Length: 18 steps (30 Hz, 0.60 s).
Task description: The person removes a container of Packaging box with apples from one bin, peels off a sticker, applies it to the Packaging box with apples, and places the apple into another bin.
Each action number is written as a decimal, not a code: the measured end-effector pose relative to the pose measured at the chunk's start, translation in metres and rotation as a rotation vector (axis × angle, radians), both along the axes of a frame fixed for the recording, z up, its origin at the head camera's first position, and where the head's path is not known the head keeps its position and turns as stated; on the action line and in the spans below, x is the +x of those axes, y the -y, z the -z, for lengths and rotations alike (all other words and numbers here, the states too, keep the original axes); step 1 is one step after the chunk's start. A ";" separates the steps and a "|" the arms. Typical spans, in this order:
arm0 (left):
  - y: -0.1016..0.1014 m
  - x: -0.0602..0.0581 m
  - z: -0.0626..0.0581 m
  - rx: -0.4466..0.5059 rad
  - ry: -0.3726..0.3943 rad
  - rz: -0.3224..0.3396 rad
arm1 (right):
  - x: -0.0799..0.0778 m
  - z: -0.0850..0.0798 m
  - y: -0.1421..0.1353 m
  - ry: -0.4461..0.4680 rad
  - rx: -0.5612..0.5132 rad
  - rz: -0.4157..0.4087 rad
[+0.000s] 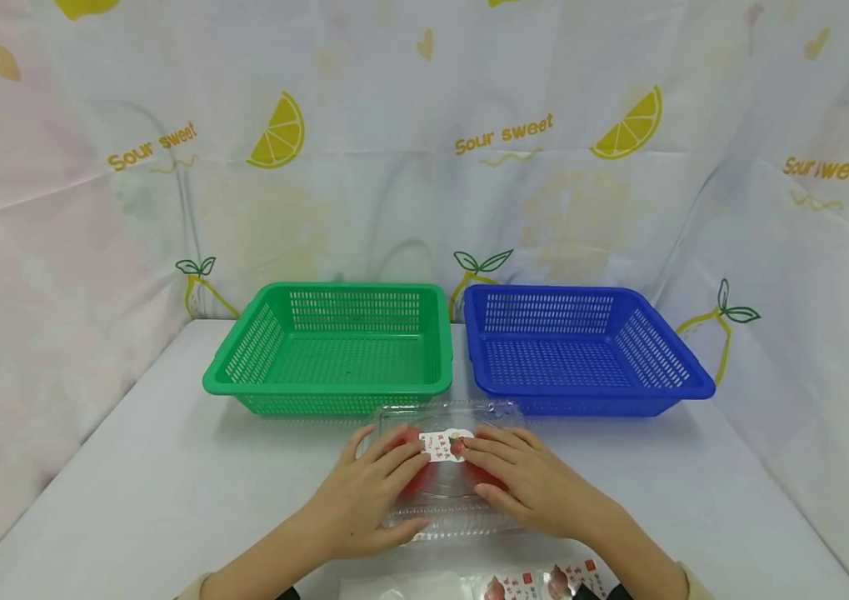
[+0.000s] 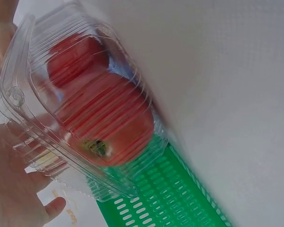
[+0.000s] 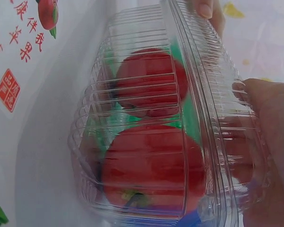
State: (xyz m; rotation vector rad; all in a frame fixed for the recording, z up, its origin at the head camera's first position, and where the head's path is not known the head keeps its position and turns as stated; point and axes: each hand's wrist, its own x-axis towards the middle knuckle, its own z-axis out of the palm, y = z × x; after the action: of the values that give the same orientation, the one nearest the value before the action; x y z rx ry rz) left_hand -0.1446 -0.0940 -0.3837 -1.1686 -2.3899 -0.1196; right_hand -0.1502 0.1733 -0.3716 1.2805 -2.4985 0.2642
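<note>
A clear plastic clamshell box [image 1: 448,483] lies closed on the table, with large red round fruits [image 2: 109,111] inside. A white label [image 1: 436,446] with red writing and a fruit picture lies across its lid. My left hand [image 1: 372,496] rests on the lid's left side, its fingertips at the label's left end. From the other side my right hand [image 1: 532,479] lays its extended fingers on the lid and the label's right end. Neither hand's fingers curl round the box. Through the ribbed wall in the right wrist view, two red fruits [image 3: 154,163] show side by side.
A green basket [image 1: 327,389] stands behind the box at left, a blue basket [image 1: 596,392] at right. Label sheets [image 1: 521,586] printed with red fruit lie at the table's front edge, partly under the right forearm. A printed cloth [image 1: 394,192] hangs behind.
</note>
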 end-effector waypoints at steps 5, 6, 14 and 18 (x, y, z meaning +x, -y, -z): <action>0.001 0.001 -0.001 -0.006 0.013 -0.011 | 0.000 0.001 0.001 0.009 -0.002 0.017; 0.001 0.001 -0.002 -0.004 0.019 -0.011 | 0.000 0.002 0.001 0.011 -0.002 0.020; 0.001 0.002 -0.003 0.019 0.039 -0.008 | 0.001 0.003 0.000 -0.013 -0.019 0.080; 0.001 0.001 -0.002 0.020 0.028 -0.011 | 0.000 0.004 -0.002 -0.034 -0.038 0.096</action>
State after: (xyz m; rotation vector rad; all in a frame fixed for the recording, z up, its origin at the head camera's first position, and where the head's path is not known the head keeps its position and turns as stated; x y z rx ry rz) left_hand -0.1433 -0.0955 -0.3818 -1.1522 -2.4137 -0.1573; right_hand -0.1504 0.1755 -0.3755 1.1368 -2.5052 0.2640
